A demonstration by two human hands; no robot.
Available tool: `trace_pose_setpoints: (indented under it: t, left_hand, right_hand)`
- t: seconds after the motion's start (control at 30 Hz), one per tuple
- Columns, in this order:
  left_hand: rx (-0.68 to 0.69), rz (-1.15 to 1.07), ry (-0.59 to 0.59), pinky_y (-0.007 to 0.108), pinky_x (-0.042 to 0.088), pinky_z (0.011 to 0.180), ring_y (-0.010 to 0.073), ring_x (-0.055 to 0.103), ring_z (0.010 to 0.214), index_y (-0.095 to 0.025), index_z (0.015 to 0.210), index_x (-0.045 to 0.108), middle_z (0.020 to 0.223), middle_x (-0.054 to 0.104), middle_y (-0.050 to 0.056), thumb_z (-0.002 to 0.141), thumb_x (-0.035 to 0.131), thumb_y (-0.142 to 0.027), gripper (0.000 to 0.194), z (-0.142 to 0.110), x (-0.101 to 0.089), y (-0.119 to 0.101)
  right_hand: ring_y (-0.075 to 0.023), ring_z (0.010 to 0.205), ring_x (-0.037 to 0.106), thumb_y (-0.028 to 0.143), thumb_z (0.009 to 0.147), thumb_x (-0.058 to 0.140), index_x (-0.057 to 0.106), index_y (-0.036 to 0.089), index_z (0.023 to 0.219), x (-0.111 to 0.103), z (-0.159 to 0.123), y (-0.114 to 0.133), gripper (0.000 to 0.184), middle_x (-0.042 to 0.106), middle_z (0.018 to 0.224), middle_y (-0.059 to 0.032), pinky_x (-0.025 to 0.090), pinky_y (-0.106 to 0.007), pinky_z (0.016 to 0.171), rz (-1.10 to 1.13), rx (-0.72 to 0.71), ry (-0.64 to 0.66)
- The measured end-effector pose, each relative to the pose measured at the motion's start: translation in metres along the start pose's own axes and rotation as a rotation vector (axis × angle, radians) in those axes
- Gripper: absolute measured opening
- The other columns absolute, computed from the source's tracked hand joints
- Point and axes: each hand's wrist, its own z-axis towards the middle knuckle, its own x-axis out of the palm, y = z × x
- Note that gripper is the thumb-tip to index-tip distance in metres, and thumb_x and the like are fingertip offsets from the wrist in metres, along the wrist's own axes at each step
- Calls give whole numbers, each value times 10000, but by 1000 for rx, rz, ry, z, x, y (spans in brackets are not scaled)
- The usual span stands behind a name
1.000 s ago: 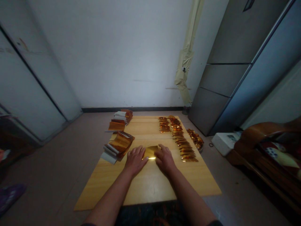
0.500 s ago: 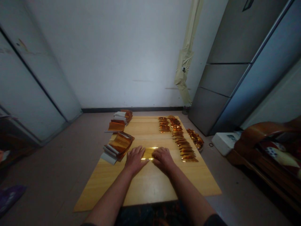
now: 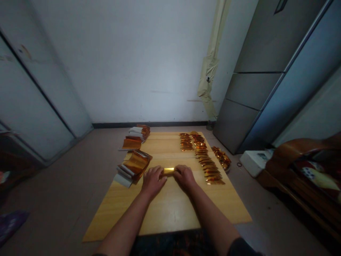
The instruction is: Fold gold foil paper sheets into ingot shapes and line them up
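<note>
On the pale wooden board, head view: L hand and R hand sit close together, fingers curled down over either end of a narrow gold foil strip (rolled or folded, can't tell which). Prob. held that way so it can't spring open. Strip lies mid-board, between the hands. Amber foil stack w/ white paper ends sits just left of L hand, likely placed for easy reach; long row of small folded foil pieces runs just right of R hand; another foil stack lies farther up, by the board's far left corner.
</note>
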Motion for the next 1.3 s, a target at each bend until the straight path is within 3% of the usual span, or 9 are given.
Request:
trace_pose_setpoints:
  t: [0.17, 0.23, 0.37, 0.63, 0.8, 1.0, 1.3]
  left_hand:
    - [-49, -196, -149, 368, 427, 936, 219, 571, 1006, -223, 930, 691, 1017, 697, 47, 847, 484, -269, 228, 8, 6, 4]
    - [-31, -242, -150, 342, 448, 899, 208, 579, 959, -219, 851, 688, 939, 695, 44, 847, 474, -248, 215, 11, 7, 4]
    - [-72, -255, -108, 304, 455, 829, 183, 599, 881, -215, 871, 675, 867, 684, 29, 874, 460, -250, 217, 13, 5, 1]
    - [-38, -169, -81, 299, 419, 817, 188, 589, 904, -230, 868, 674, 890, 692, 24, 885, 483, -259, 194, 13, 4, -2]
    - [-112, -234, -83, 277, 414, 791, 178, 590, 872, -215, 861, 687, 860, 690, 23, 856, 517, -235, 172, 16, 10, 2]
    - [-162, -248, -51, 249, 394, 749, 162, 585, 824, -203, 848, 693, 833, 668, 26, 841, 540, -234, 156, 17, 6, 2]
    - [-176, -146, -100, 256, 404, 767, 181, 587, 895, -215, 996, 686, 912, 696, 41, 883, 509, -220, 210, 12, 8, -7]
  right_hand:
    - [-163, 801, 580, 185, 831, 557, 710, 245, 911, 7, 4, 1, 183, 705, 835, -4, 346, -244, 723, 40, 70, -47]
    - [-172, 831, 591, 181, 828, 556, 715, 248, 943, 10, 4, -1, 207, 715, 867, -14, 357, -251, 747, 52, 91, -65]
    - [-175, 843, 604, 177, 816, 553, 729, 247, 924, 14, 3, -3, 219, 725, 877, -12, 379, -256, 775, 92, 109, -79]
    - [-182, 865, 624, 194, 831, 526, 755, 234, 907, 17, 0, -7, 245, 738, 896, -26, 411, -266, 798, 118, 91, -117]
    - [-180, 902, 619, 185, 815, 550, 744, 230, 968, 17, 2, -9, 252, 738, 964, -30, 406, -260, 829, 125, 97, -109]
    - [-156, 839, 573, 198, 863, 507, 737, 212, 834, 4, 6, -8, 233, 705, 808, -20, 356, -217, 727, -2, 98, 6]
    - [-168, 861, 573, 299, 925, 498, 705, 232, 939, 6, 20, -1, 218, 709, 891, -27, 305, -252, 706, -207, 184, 65]
